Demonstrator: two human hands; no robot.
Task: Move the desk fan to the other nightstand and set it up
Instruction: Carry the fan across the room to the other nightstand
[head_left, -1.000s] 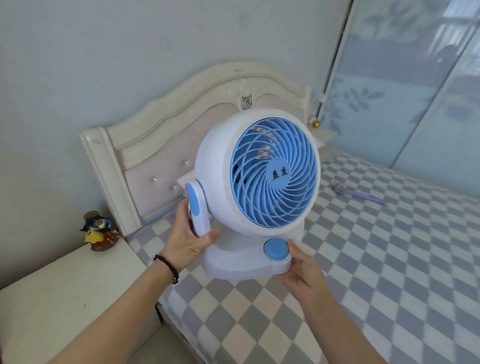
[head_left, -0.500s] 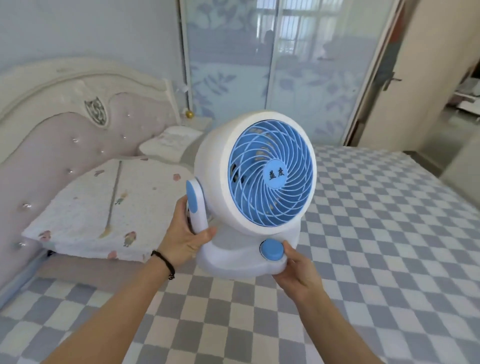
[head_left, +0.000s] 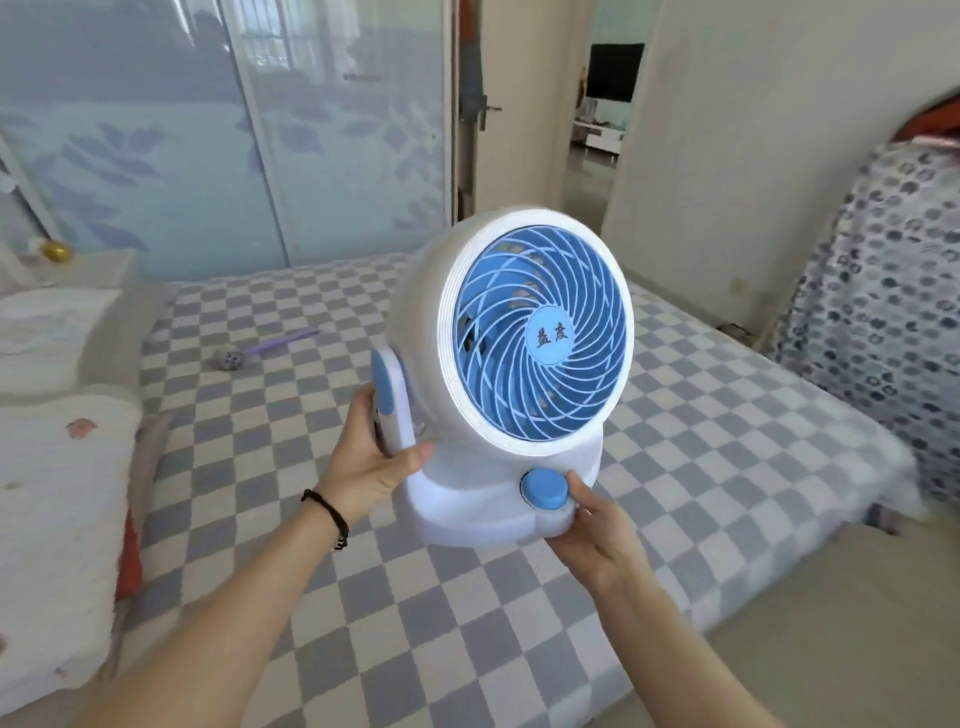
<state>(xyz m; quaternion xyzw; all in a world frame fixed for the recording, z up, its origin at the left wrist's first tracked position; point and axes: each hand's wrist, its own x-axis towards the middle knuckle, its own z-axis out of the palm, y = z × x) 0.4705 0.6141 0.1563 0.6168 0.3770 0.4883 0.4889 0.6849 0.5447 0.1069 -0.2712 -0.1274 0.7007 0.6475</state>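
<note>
A white desk fan (head_left: 498, 374) with a blue grille and a blue knob (head_left: 543, 487) is held in the air above the bed, facing me. My left hand (head_left: 369, 457) grips the white side arm of its stand. My right hand (head_left: 592, 530) holds the right end of the base, thumb beside the knob. The far nightstand (head_left: 98, 265) shows at the upper left, with a small gold ball (head_left: 56, 252) on it.
A bed with a grey-and-white checked cover (head_left: 363, 597) fills the middle; pillows (head_left: 52, 332) lie at the left. A purple stick-like object (head_left: 270, 345) lies on the cover. Sliding wardrobe doors (head_left: 208, 130) stand behind. An open doorway (head_left: 597, 130) and patterned cloth (head_left: 883, 312) are at the right.
The view has swung right, from the headboard and near nightstand past the pillows toward the wardrobe and doorway. The fan stays in both hands with the same grips.
</note>
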